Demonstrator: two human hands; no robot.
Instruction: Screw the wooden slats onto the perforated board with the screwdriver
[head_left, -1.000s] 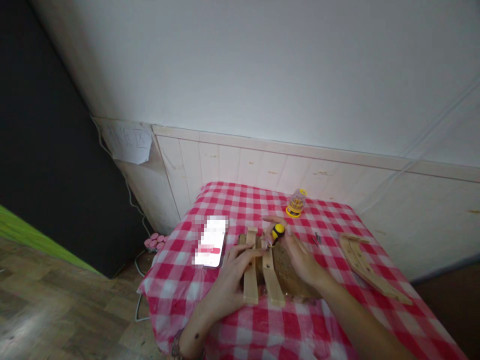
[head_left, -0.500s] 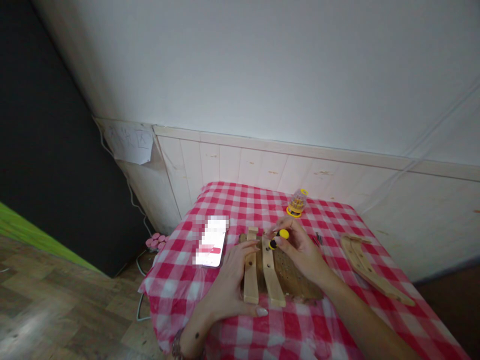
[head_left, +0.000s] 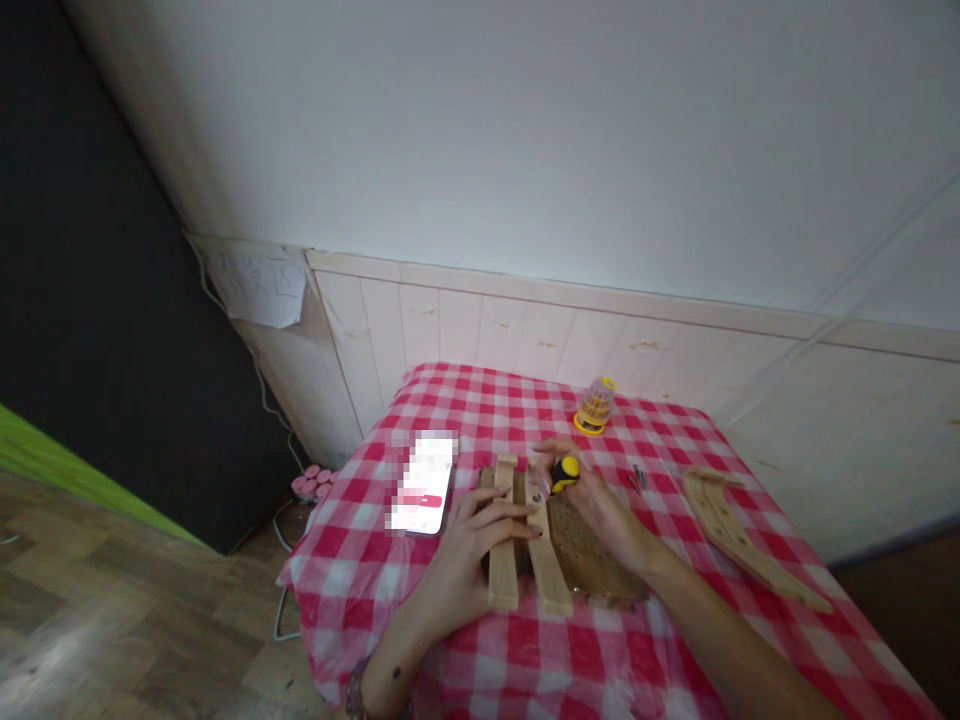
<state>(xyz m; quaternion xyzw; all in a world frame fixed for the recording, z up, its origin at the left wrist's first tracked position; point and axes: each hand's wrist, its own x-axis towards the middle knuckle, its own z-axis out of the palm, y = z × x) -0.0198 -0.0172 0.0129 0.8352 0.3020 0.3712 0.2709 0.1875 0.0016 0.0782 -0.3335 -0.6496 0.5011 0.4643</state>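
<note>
My right hand (head_left: pixel 585 490) is closed round a stubby screwdriver with a yellow and black handle (head_left: pixel 565 474). The handle leans over beside a pale wooden strip (head_left: pixel 551 580); its tip is hidden. That hand's fingertips are by a dark hole or screw near the strip's upper end. My left hand (head_left: pixel 472 540) lies with fingers stretched across this strip and a second wooden strip (head_left: pixel 503 575) to its left. The left thumb is out of sight. Both strips rest on a brown wooden board (head_left: pixel 589 560) with small holes.
A lit phone (head_left: pixel 427 485) lies left of the board. Behind stands a clear, yellow-based bit case (head_left: pixel 596 406). Several screws (head_left: pixel 639 478) and more curved wooden pieces (head_left: pixel 742 540) are to the right. A checked cloth (head_left: pixel 487 400) covers the table, which stands against the wall.
My left fingers have moved right onto the second strip, and the left thumb has gone from view. The screwdriver handle has tipped over in my right hand, uncovering the screws beyond.
</note>
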